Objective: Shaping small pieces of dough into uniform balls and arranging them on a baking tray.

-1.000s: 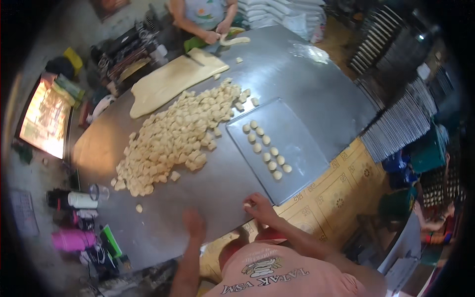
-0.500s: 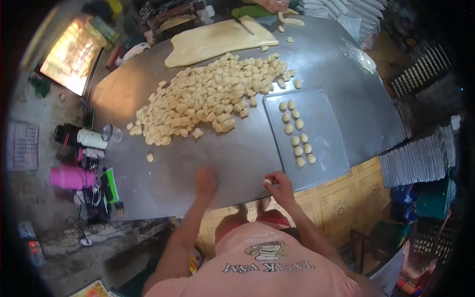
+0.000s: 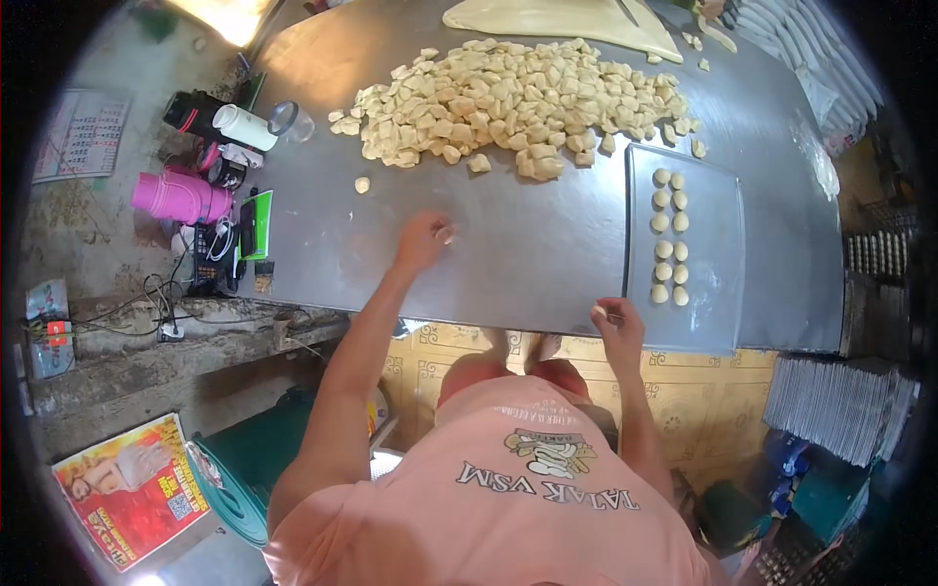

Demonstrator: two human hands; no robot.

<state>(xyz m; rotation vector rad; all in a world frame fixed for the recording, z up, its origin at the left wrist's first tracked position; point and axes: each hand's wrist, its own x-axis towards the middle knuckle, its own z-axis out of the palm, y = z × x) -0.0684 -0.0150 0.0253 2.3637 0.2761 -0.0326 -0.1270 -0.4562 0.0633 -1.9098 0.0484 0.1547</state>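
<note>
My left hand (image 3: 422,244) is over the metal table, fingers curled around a small pale dough piece (image 3: 445,235) that shows at its edge. By the table's front edge, my right hand (image 3: 621,330) pinches another bit of dough (image 3: 599,311) between thumb and fingers. Just beyond that hand lies a flat metal tray (image 3: 718,234), where rounded dough balls (image 3: 661,223) sit in two columns. A large heap of cut dough pieces (image 3: 508,93) spreads across the far middle. One lone dough piece (image 3: 362,185) rests left of my left hand.
A sheet of dough (image 3: 557,21) lies at the table's (image 3: 322,244) far side. Along the left edge stand a pink tumbler (image 3: 181,197), a white bottle (image 3: 244,127), a clear jar (image 3: 291,122) and a green-framed device (image 3: 256,227). Stacked trays (image 3: 835,405) stand off to the right.
The view has shifted, so the table appears higher and further right. My left hand now shows a dough piece at its fingers. My right hand still pinches its dough near the tray.
</note>
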